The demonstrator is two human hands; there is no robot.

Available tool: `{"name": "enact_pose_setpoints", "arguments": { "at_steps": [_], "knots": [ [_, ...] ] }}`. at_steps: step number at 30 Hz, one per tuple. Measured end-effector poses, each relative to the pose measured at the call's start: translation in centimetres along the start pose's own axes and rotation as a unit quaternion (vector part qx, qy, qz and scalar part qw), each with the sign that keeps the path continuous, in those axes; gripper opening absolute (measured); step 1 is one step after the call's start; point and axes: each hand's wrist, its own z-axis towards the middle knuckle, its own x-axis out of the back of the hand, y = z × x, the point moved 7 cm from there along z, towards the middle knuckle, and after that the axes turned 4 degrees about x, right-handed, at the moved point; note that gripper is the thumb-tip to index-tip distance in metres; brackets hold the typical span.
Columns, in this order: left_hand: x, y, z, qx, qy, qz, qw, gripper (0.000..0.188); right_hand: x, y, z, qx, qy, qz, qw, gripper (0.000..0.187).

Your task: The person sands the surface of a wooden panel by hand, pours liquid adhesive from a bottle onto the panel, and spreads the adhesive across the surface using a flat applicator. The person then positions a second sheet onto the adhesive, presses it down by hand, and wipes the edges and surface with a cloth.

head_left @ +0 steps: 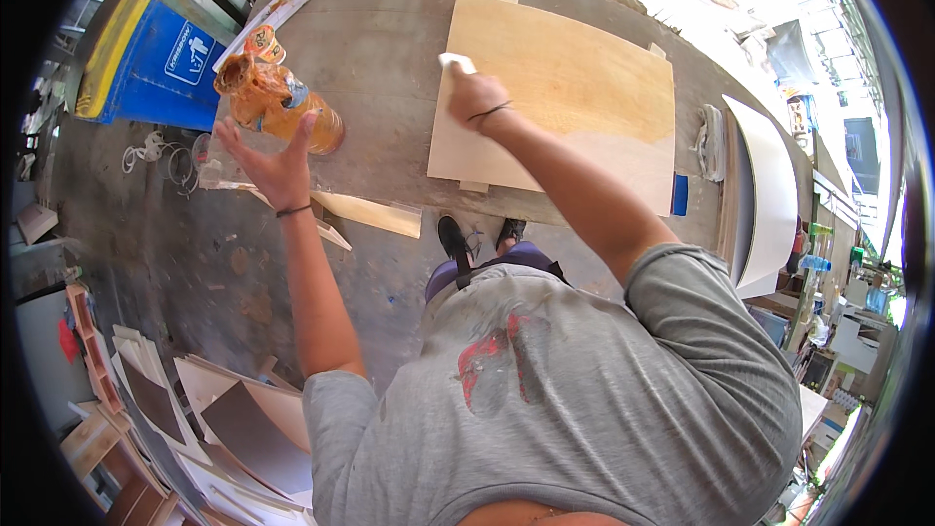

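Clock read from board centre, 12 away from wearer.

Board [575, 68] is flat on the bench [380, 58], small blocks [474, 186] peeking out at its edges. Surface is two-tone: deeper amber over most of the 12-to-3 area, paler along the 6 and 9 sides.

Right hand [475, 99]: at 9, above the board, fingers closed on a white pad [455, 62]. Pad is at 9–10, by the board's edge; can't tell if it touches the wood.

Left hand [268, 158]: open, fingers and thumb spread, holding nothing. It's well off the board at 8–9, at the 6–7 side of an orange-smeared bottle [277, 102]. Thumb overlaps bottle in view; contact unclear.

Around the bottle: tub [263, 44] at its 11, blue bin [161, 63] at its 10.

Board's 3–4: bundled rag [709, 141], then white panel [765, 166]. Wearer's shoes [453, 236] at 7.
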Motion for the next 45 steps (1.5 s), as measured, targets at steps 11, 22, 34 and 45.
{"name": "enact_pose_setpoints", "arguments": {
  "at_steps": [11,22,34,45],
  "knots": [
    [0.2,0.1,1.9,-0.012,-0.031,-0.115,0.993,0.093,2.8,2.4,-2.9,0.147,0.041,0.063,0.986,0.054],
    [0.1,-2.0,0.9,0.053,-0.005,-0.077,0.996,0.104,-2.8,-3.7,-10.0,0.179,-0.144,-0.089,0.969,0.042],
    [0.6,-9.0,-5.8,0.173,-0.071,-0.078,0.979,0.104,2.1,16.5,-10.1,0.073,0.013,-0.111,0.991,0.056],
    [5.9,-31.0,-46.1,0.374,-0.44,0.297,0.76,0.081,7.0,19.4,-8.2,-0.009,-0.003,-0.05,0.999,0.05]
  ]
}}
